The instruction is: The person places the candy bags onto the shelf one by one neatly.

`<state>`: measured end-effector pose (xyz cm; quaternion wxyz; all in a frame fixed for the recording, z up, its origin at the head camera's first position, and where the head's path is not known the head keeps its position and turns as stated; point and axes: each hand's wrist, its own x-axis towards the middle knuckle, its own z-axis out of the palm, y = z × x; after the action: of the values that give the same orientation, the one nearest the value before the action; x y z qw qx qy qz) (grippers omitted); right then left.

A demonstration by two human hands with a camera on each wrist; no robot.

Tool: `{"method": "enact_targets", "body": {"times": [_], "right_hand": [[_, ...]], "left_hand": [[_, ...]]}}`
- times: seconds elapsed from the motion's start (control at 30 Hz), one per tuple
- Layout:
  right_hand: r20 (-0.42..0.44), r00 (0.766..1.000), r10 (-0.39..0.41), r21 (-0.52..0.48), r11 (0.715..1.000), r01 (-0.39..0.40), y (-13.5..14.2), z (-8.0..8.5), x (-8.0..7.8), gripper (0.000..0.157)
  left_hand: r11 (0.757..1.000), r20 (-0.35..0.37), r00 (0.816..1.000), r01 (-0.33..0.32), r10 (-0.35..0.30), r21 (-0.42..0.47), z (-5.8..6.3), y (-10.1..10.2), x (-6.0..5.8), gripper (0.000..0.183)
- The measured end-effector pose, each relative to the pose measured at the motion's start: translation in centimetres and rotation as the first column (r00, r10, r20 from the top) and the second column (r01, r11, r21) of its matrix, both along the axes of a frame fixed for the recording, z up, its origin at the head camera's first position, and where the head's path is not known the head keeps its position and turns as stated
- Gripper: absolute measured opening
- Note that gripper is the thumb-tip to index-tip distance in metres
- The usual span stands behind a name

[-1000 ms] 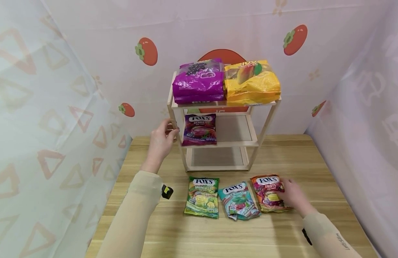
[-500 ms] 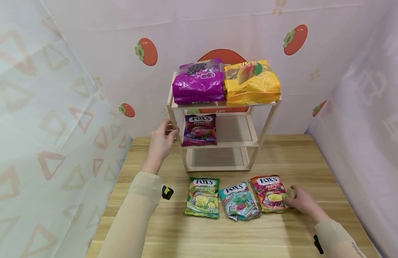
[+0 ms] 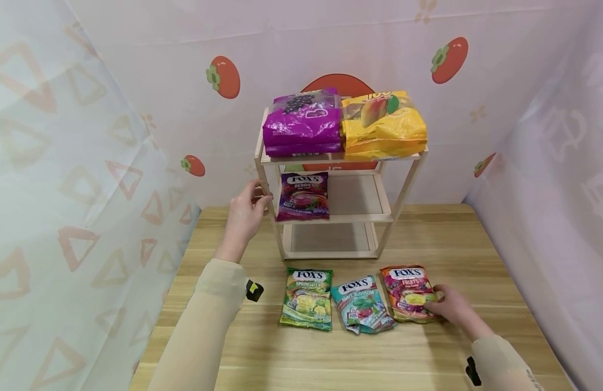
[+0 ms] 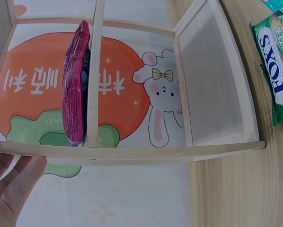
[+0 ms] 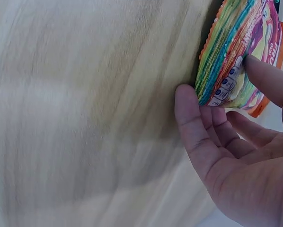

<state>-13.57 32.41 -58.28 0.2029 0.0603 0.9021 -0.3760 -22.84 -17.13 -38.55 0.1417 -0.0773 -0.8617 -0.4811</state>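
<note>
My left hand [image 3: 245, 214] grips the left front post of a small wooden shelf rack [image 3: 357, 195]; in the left wrist view its fingers [image 4: 25, 177] bend around the post. On the table to the right, my right hand [image 3: 453, 309] pinches the lower right edge of an orange-red Fox's Fruits candy bag [image 3: 404, 288]. The right wrist view has the thumb [image 5: 269, 80] on the bag's face and the other fingers along and beneath its edge. A dark purple Fox's Berries candy bag [image 3: 303, 195] stands on the left of the middle shelf, close to my left hand.
A green Spring Tea candy bag [image 3: 307, 301] and a teal Mint Blossom candy bag [image 3: 362, 307] lie on the wooden table [image 3: 262, 353] before the rack. On its top shelf sit a large purple bag [image 3: 303, 130] and a yellow bag [image 3: 383, 133]. Printed cloth walls [image 3: 150, 54] surround the table.
My right hand first drew back a little to the right, then came in again, and its thumb now lies on the Fruits candy bag. The left hand keeps its place on the post.
</note>
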Motion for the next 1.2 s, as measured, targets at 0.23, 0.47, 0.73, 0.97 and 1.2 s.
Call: {"method": "enact_targets", "body": {"times": [0.23,0.47,0.73,0.97,1.2], "right_hand": [[0.079,0.995,-0.055,-0.048,0.997,0.059,-0.33,0.03,0.13,0.072],[0.123,0.99,-0.073,-0.07,0.994,0.082,-0.03,-0.07,-0.02,0.073],[0.152,0.986,-0.069,-0.112,0.99,0.086,-0.45,-0.04,-0.07,0.068],[0.147,0.982,-0.115,-0.193,0.971,0.142,-0.73,-0.07,0.35,0.059],[0.132,0.986,-0.105,-0.22,0.966,0.133,-0.89,0.44,0.49,0.062]], "left_hand": [[1.0,0.008,1.0,0.004,-0.004,0.003,-0.01,0.05,-0.03,0.029],[1.0,-0.003,1.0,0.009,-0.009,0.0,0.11,0.23,-0.01,0.03],[1.0,0.007,1.0,0.007,-0.007,-0.006,0.12,0.27,-0.06,0.031],[1.0,0.013,1.0,0.002,-0.002,-0.003,0.12,0.22,-0.02,0.031],[1.0,0.016,1.0,-0.005,0.006,-0.009,0.13,0.16,-0.02,0.029]]}}
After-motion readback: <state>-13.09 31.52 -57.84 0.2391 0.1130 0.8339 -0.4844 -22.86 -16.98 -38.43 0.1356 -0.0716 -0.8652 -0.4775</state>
